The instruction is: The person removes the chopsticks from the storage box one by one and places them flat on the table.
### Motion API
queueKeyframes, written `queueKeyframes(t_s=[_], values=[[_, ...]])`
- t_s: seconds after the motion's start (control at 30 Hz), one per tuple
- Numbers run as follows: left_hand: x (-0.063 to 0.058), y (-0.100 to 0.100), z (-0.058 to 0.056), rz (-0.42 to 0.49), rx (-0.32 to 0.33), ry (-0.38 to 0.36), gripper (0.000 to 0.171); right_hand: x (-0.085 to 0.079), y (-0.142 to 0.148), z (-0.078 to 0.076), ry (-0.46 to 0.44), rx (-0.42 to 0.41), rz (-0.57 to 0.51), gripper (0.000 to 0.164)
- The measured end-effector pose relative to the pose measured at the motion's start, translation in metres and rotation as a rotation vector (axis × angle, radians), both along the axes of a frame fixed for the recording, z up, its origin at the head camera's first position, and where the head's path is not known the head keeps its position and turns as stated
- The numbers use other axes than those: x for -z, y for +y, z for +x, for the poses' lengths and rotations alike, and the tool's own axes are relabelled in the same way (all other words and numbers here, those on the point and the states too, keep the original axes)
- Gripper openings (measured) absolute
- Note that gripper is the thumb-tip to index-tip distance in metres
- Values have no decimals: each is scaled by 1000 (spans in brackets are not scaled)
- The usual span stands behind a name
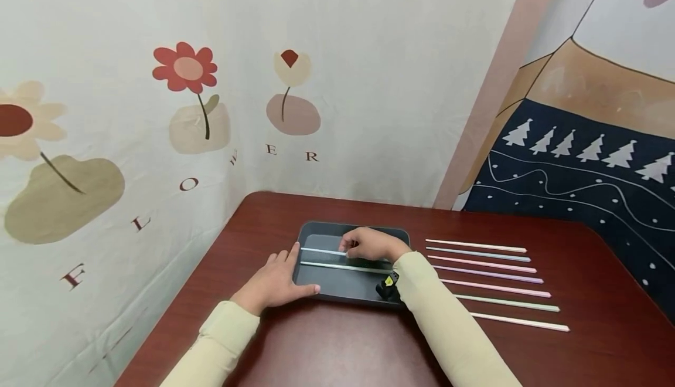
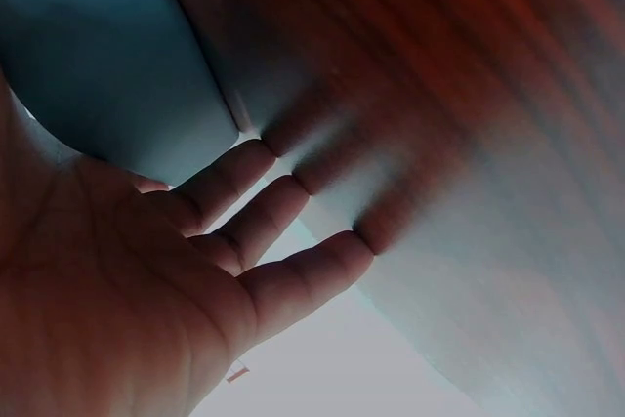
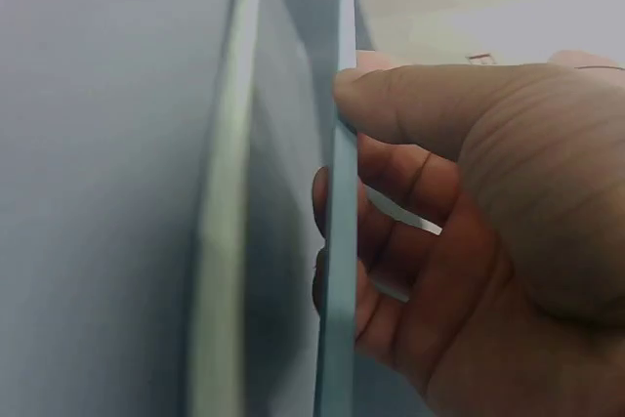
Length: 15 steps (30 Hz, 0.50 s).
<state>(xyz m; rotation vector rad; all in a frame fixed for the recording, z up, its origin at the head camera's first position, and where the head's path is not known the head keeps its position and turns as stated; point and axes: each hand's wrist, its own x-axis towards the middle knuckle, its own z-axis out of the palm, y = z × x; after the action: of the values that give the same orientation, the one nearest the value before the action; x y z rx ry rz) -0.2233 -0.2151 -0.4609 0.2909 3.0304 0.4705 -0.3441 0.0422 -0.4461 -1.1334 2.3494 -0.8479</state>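
A dark grey rectangular tray lies on the table. My right hand is over its far half, pinching a light blue chopstick between thumb and fingers. In the right wrist view, the thumb presses this blue chopstick from above while the fingertips curl behind it. Parallel to it and nearer me, a pale green chopstick spans the tray. My left hand is at the tray's left end, thumb along the near corner. The left wrist view shows its fingers spread on the tabletop beside the tray wall.
Right of the tray, several pastel chopsticks lie in a spaced row, among them a purple one and a white one. The reddish-brown table meets a flower-printed curtain at its far and left edges.
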Motion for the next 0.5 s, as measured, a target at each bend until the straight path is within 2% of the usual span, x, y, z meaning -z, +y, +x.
queueKeyframes(t_s=[0.23,0.5], values=[[2,0,0,-13,-7,3,124,-20,4,6,-12,8,-100,14],[-1,2,2,-16,-23,-20,124,-41,14,15,0,-11,-122,13]])
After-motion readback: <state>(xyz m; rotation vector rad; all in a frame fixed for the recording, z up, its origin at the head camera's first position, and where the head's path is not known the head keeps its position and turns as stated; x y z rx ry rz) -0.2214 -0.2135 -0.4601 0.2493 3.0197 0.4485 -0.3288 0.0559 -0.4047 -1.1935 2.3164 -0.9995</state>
